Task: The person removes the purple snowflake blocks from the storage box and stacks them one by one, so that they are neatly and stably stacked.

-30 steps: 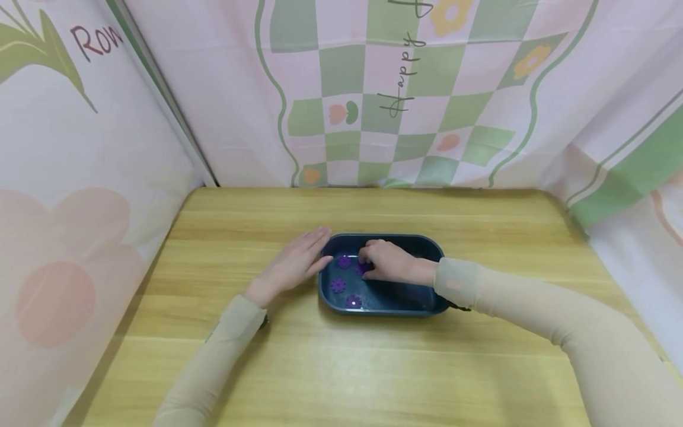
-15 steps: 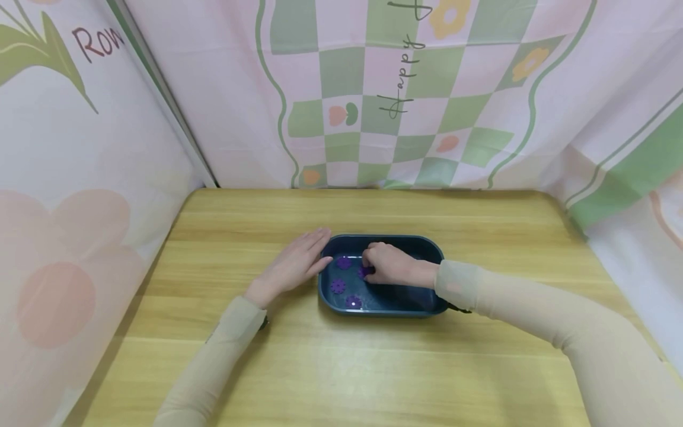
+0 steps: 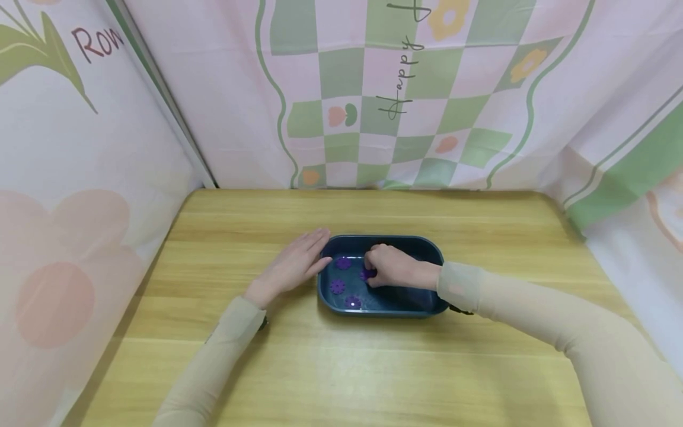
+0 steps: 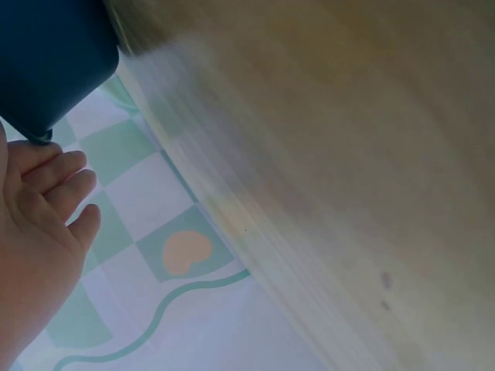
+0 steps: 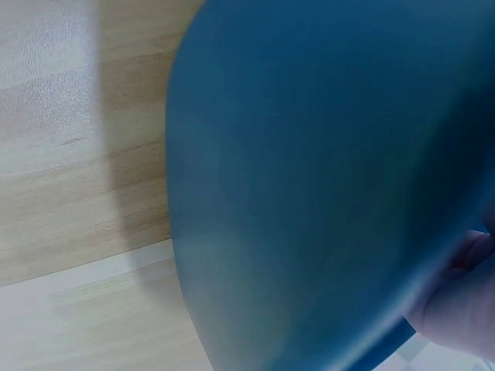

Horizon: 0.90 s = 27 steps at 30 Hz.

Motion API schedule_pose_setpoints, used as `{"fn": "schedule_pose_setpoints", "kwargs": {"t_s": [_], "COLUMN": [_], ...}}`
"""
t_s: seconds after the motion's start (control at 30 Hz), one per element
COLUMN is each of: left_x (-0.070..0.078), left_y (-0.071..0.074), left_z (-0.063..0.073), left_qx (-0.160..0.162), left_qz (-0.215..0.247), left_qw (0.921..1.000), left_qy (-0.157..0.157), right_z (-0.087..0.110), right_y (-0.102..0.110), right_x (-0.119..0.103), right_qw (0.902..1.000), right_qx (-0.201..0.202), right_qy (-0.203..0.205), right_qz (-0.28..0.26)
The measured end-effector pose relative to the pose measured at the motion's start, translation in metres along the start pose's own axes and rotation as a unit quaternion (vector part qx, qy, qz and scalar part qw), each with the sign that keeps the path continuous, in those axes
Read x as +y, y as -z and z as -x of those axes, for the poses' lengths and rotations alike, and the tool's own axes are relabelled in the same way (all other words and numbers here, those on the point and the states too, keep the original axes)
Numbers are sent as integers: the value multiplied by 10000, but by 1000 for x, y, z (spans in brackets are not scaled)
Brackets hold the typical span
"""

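Dark blue tray (image 3: 384,314) set on wood-grain table (image 3: 341,373). Three purple flower pieces (image 3: 337,287) seen loose near the tray's left end; a fourth piece (image 3: 365,274) apparently pinched between curled fingers and thumb of the right hand (image 3: 393,267). Left hand (image 3: 290,261) laid, fingers loosely extended, against that end. Likely best managed with the tray braced there, the pinched piece gripped by its edges, loose ones undisturbed.

A wooden table (image 3: 341,367) bears 1 dark blue tray (image 3: 395,302).
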<state>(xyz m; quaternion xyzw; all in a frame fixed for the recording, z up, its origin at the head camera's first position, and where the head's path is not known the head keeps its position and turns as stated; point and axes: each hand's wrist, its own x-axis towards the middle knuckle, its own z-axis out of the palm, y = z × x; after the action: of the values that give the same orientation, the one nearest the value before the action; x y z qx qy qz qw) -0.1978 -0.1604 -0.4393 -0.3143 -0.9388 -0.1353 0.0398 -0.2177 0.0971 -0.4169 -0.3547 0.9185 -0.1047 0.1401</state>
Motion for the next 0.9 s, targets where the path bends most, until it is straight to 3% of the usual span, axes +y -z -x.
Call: {"fn": "schedule_pose_setpoints", "kwargs": {"t_s": [0.9], "left_x": [1], "left_y": [1], "left_z": [-1], "left_qx": [-21], "left_qz": [107], "left_qw": [9999], "left_qy": [38], "right_z": [4], "right_y": [-4], "right_x": [1], "right_qw": [9999], "right_qx": [-66], "right_qy": [122], "right_qz": [-82]}}
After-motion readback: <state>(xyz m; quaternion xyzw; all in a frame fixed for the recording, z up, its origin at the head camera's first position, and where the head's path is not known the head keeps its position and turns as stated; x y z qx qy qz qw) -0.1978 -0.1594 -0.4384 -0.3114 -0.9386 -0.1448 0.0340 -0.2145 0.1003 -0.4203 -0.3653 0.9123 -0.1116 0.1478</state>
